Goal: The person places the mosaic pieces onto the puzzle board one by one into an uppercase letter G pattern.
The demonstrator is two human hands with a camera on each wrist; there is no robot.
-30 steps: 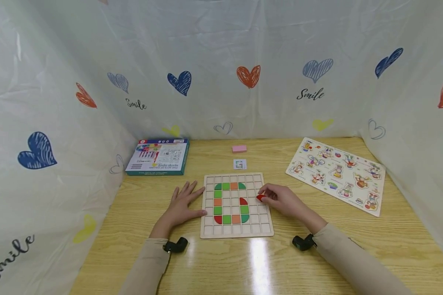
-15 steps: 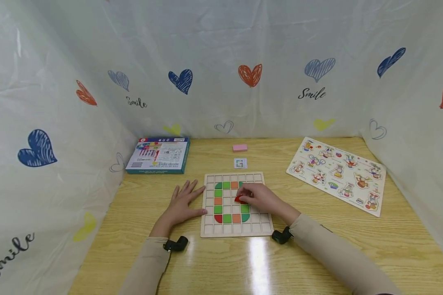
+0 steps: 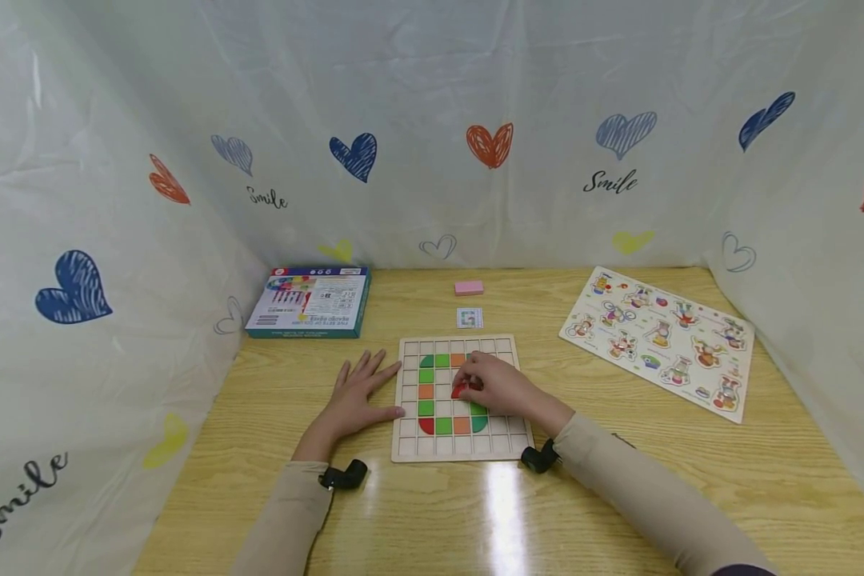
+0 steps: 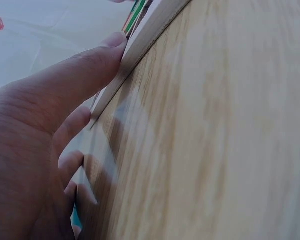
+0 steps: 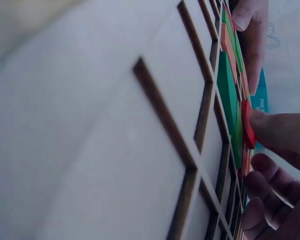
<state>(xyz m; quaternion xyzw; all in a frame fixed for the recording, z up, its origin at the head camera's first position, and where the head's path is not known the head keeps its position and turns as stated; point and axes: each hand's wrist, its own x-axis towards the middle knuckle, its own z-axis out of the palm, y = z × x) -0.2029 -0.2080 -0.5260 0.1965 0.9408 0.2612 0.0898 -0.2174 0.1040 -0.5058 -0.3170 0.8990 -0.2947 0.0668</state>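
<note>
While one left hand (image 3: 356,400) steadies one board (image 3: 412,448) — right-hand fingers (image 3: 475,376) pinch one red tile (image 3: 460,390).

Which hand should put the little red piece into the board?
Probably the right hand: it already pinches the small red piece over the wooden grid board. The left hand lies flat on the table, touching the board's left edge.

Light wood-grain worktop (image 3: 418,520), glare streak near the front edge, probably an overhead lamp. White sheeting (image 3: 432,96) on three sides, printed with hearts and "Smile".
</note>
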